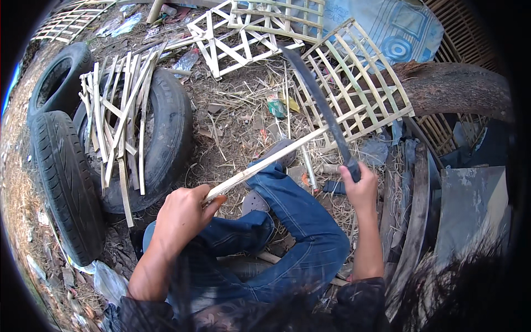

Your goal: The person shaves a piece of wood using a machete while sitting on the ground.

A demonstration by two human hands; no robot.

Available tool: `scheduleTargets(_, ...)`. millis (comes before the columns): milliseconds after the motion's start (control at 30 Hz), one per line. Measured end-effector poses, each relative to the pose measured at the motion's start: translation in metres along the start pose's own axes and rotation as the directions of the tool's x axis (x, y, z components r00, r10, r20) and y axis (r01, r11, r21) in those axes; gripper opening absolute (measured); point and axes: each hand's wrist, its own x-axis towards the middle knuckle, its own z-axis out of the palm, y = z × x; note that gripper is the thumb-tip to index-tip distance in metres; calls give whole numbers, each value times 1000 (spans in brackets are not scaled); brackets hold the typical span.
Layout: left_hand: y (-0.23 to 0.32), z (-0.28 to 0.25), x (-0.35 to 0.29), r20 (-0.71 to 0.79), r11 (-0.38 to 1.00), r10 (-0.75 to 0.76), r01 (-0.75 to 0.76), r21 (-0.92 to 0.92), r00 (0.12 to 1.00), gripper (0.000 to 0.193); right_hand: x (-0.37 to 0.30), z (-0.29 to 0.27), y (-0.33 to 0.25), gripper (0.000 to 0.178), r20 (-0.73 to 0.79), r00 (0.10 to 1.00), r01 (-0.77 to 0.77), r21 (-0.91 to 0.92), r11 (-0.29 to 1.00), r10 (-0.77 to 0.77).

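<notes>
My left hand (181, 218) is closed around the near end of a long pale bamboo strip (260, 169). The strip slants up and away to the right, over my jeans, its far end reaching over a woven bamboo lattice panel (383, 62). In my right hand (362, 188) is the dark handle of a machete (319, 99). Its long blade points away and to the left, passing across the strip's far part; I cannot tell whether they touch.
Split bamboo strips (128, 105) lie across a flat tire (174, 122) at left, beside two more tires (69, 188). A thick log (459, 88) lies at right near a dark metal sheet (470, 210). Another bamboo frame (221, 41) lies ahead. Dry scraps litter the ground.
</notes>
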Motion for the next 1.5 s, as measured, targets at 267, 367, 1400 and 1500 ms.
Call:
scheduleTargets(267,2,-5,4,484,677,185,246,-694,855,44,-30,-42,101,40,-150,839,-421,431,798,524)
scheduleTargets(367,22,7,1,665,432,339,518,-739,665,47,-59,-27,71,40,-102,895,-314,546,777,433)
scheduleTargets(1400,0,81,-72,819,53,434,897,-439,375,43,-63,-12,0,51,201,926,272,225,935,-318)
scheduleTargets(1500,14,75,-76,840,138,372,871,-471,395,45,-66,6,-13,58,285,830,456,149,877,-480)
